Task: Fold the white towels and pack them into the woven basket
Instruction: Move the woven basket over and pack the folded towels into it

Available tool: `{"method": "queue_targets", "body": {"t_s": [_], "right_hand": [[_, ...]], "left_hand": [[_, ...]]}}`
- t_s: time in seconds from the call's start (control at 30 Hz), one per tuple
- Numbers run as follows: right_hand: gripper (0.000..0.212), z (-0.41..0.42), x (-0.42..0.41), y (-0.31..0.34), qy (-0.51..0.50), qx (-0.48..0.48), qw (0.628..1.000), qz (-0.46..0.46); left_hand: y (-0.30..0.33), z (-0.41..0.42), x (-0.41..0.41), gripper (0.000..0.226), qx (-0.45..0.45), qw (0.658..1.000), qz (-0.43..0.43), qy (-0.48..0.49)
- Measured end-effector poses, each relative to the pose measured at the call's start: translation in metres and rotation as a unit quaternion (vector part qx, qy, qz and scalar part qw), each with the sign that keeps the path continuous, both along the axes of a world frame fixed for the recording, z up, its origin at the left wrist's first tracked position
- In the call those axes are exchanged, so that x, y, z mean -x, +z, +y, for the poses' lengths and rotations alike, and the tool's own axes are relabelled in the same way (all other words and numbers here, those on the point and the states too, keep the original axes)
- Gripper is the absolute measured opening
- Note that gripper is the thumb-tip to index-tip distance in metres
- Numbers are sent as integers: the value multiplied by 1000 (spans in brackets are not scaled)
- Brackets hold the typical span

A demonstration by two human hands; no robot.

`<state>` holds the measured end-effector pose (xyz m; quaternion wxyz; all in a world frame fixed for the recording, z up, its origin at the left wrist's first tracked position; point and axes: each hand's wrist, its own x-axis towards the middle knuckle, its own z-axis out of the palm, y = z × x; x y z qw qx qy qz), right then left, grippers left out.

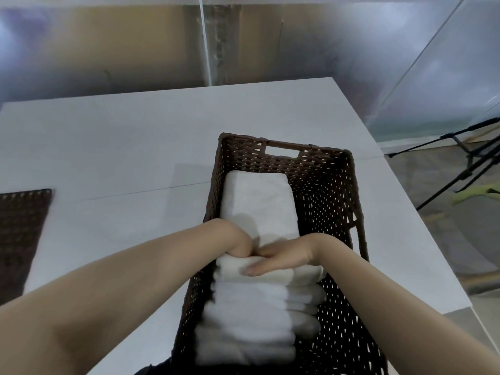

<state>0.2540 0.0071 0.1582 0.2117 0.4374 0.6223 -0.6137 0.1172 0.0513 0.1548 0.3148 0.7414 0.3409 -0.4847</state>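
You are reaching both bare arms into the dark brown woven rectangular basket (330,190), which is sitting on the pale grey bench (121,147). Your left hand (239,246) is curling down into the gap at the far side of the nearest row of white folded towels (257,315), its fingers tucked out of sight, so its grip is probably closing on the top towel's edge, though I cannot tell for sure. Your right hand (281,259) is lying flat across that same top fold, fingers straight and spread, pressing on the cloth. The near towels are standing on edge, packed side by side along the basket's left wall. Just beyond your hands, one flat white folded towel (259,201) is lying at the far end. A second dark woven piece (21,234) is resting at the bench's left edge.
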Motion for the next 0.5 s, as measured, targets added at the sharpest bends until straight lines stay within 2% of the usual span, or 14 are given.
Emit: {"method": "queue_targets", "body": {"t_s": [0.07,0.1,0.17,0.23,0.27,0.33,0.4,0.5], "right_hand": [[93,-2,1,2,24,-65,998,0],[92,-3,2,4,17,-93,996,0],[86,-9,8,7,-11,-115,993,-4],[80,-14,15,9,-25,-141,989,-24],[78,-16,19,10,-23,-158,986,-35],[75,-18,30,13,-13,-194,979,-52],[73,-19,40,12,-10,-211,975,-67],[68,-19,54,-1,-9,-228,969,-94]], "left_hand": [[9,1,2,26,-132,990,-20,-46],[18,2,3,20,-227,970,-57,-62],[32,7,15,21,-379,910,-157,-66],[34,16,34,25,-472,839,-271,-16],[32,21,43,32,-495,817,-296,26],[28,24,56,52,-474,812,-305,149],[23,25,59,65,-395,801,-353,278],[25,22,54,78,-344,766,-422,341]]}}
